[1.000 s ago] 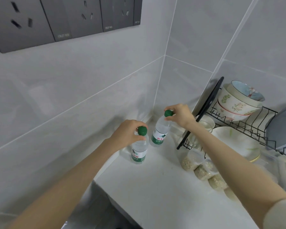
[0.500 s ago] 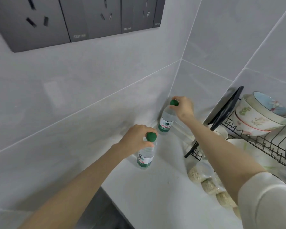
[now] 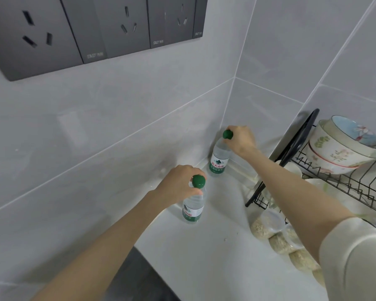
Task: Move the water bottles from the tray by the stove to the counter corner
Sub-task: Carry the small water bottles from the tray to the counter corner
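Observation:
Two clear water bottles with green caps and green-white labels stand upright on the white counter (image 3: pixel 206 257). The far bottle (image 3: pixel 219 159) is tucked into the corner where the two tiled walls meet; my right hand (image 3: pixel 240 139) grips it at the neck just under the cap. The near bottle (image 3: pixel 192 210) stands closer to me along the left wall, and my left hand (image 3: pixel 180 184) holds its neck beside the cap. The tray by the stove is out of view.
A black wire dish rack (image 3: pixel 334 181) with stacked bowls (image 3: pixel 343 146) and a dark lid (image 3: pixel 297 137) fills the right side. Bags of grain (image 3: pixel 276 233) lie on the counter under my right forearm. Wall sockets (image 3: pixel 91 29) hang above. The counter's edge drops off at the lower left.
My right hand has carried its bottle back into the wall corner and set it there. The left hand's bottle has stayed by the left wall. The view has shifted left.

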Motion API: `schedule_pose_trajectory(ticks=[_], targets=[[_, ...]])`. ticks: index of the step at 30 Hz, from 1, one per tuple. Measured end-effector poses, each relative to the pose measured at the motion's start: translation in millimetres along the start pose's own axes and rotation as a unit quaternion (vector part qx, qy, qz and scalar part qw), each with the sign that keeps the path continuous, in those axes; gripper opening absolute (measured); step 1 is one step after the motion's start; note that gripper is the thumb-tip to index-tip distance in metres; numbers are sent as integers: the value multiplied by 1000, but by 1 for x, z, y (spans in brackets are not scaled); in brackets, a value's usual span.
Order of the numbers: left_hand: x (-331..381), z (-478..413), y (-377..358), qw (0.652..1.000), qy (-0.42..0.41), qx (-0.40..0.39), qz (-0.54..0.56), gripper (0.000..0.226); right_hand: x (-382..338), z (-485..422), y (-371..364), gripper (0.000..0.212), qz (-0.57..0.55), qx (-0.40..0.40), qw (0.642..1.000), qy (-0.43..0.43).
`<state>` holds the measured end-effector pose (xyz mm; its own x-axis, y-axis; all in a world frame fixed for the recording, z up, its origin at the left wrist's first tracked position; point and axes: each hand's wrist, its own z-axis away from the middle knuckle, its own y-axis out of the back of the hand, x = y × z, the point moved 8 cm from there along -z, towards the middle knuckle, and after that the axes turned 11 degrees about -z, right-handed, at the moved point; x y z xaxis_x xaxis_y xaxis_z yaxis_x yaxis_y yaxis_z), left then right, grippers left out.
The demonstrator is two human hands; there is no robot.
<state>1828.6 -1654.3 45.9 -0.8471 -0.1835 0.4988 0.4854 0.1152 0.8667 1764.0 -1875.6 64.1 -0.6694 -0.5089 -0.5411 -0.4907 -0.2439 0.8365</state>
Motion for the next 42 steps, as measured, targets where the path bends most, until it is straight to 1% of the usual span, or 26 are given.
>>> schedule_pose_trajectory(ticks=[3,7,9,13,14,15,17,20,23,26,29,33,36,39,42], targets=[[-1,2,-2,1000,-1,4,2,29,3,0,-4,21,-32,25,999,-19],[-2,4,-4,1000,2,18,9,30,7,1,-6,15,-76,42,996,-13],[-2,3,-4,1000,3,16,11,29,13,2,-8,24,-102,25,994,-16],[-5,1,-7,1000,3,5,19,28,20,11,-16,59,-87,-73,993,-25],[-3,-1,-8,1000,-2,3,19,28,22,14,-12,66,-81,-92,992,-26],[-1,-2,-8,1000,-8,2,17,29,22,17,-7,69,-71,-108,991,-22],[3,-5,-10,1000,-19,0,7,30,17,23,9,67,-38,-121,992,4],[11,-14,-14,999,-32,-10,-8,31,12,36,41,54,26,-100,993,50],[20,-28,-16,999,-37,-4,11,32,12,57,70,49,96,-73,991,58],[32,-46,-13,999,-29,12,31,35,4,83,92,43,148,-20,982,112],[47,-67,-10,998,-32,25,42,32,6,100,111,37,144,52,975,160],[63,-97,-12,998,-39,17,54,31,36,102,121,35,121,101,971,179],[73,-123,-16,998,-41,18,42,34,51,106,126,34,99,157,962,203],[75,-143,-21,999,-30,24,14,34,49,106,124,41,105,174,955,218],[76,-161,-30,999,-34,18,7,34,49,103,122,44,106,184,951,225]])
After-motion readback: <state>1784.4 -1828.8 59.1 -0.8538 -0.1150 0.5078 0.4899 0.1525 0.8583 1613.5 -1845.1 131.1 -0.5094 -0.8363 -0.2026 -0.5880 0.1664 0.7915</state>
